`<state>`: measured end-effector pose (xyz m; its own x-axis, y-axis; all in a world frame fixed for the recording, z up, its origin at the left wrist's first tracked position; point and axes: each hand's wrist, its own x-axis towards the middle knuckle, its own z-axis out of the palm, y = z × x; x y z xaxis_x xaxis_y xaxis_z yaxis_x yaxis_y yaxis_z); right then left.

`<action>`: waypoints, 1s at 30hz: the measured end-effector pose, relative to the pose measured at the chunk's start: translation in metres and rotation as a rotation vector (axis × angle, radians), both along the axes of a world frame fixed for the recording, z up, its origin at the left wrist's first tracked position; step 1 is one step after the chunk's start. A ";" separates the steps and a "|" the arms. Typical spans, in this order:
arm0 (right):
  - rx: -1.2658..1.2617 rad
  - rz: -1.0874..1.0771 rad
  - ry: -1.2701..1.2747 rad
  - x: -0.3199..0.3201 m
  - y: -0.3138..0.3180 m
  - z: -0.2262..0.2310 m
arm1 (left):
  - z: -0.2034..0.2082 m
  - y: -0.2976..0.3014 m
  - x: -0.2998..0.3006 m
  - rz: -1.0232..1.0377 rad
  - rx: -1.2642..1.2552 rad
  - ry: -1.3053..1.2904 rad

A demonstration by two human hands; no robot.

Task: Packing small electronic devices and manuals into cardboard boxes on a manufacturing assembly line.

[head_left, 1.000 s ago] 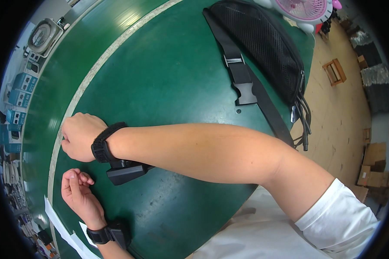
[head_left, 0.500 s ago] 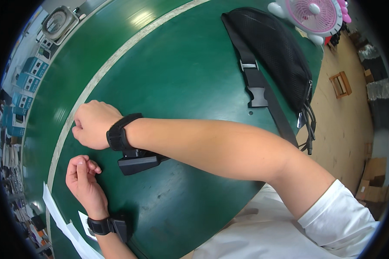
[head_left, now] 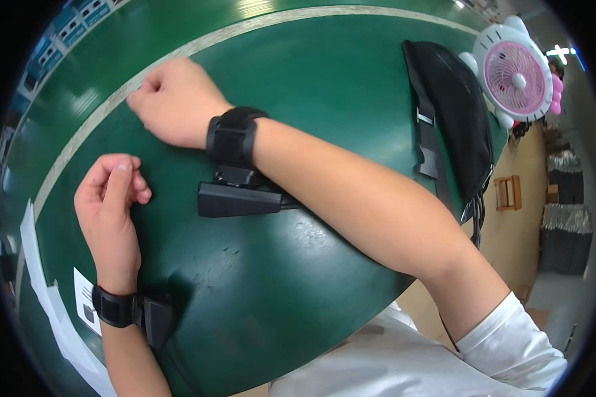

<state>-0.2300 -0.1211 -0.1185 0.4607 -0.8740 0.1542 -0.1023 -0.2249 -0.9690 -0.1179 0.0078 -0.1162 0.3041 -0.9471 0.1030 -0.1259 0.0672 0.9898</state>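
The left hand (head_left: 109,215) and right hand (head_left: 182,104) have loosely clenched fingers, their palms mostly hidden.

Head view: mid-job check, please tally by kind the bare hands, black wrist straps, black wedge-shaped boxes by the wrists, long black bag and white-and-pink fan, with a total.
Bare hands, left hand and right hand: 2
Black wrist straps: 2
Black wedge-shaped boxes: 2
Long black bag: 1
White-and-pink fan: 1
Total: 8
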 end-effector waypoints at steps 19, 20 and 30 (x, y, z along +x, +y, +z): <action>0.028 0.025 -0.043 0.001 -0.003 -0.007 | 0.008 0.003 -0.014 0.059 -0.059 -0.112; 0.034 0.032 -0.049 0.000 -0.003 -0.007 | 0.011 0.005 -0.022 0.158 -0.128 -0.197; 0.015 -0.028 0.057 -0.001 0.006 0.010 | 0.031 0.034 -0.097 -0.572 -0.412 -1.024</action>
<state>-0.2305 -0.1149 -0.1088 0.4439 -0.8886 0.1157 -0.1632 -0.2071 -0.9646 -0.2153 0.0418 -0.0853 -0.5371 -0.7577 0.3706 -0.6775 0.6493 0.3455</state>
